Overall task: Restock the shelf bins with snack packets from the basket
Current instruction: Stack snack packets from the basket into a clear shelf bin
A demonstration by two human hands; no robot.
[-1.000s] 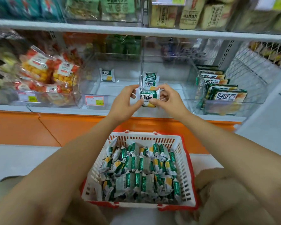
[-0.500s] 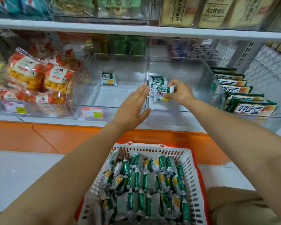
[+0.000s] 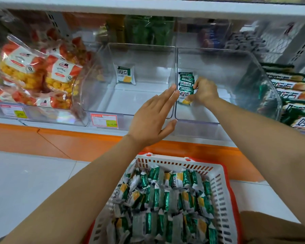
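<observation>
Inside the right bin (image 3: pixel 236 67), the right hand (image 3: pixel 205 91) pinches a packet (image 3: pixel 185 96) against a small stack (image 3: pixel 186 79). The left hand (image 3: pixel 153 117) is flat, fingers straight, by the bin's left wall. Nearer, the basket (image 3: pixel 220 184) holds many packets (image 3: pixel 165 199).

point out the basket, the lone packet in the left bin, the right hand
basket (image 3: pixel 220 196), head view, white right wall
lone packet (image 3: pixel 125 74), head view, middle of front
right hand (image 3: pixel 205 91), head view, back of hand

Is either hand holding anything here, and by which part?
The right hand pinches the front snack packet in the right clear bin by its right edge. The left hand is open and holds nothing.
</observation>
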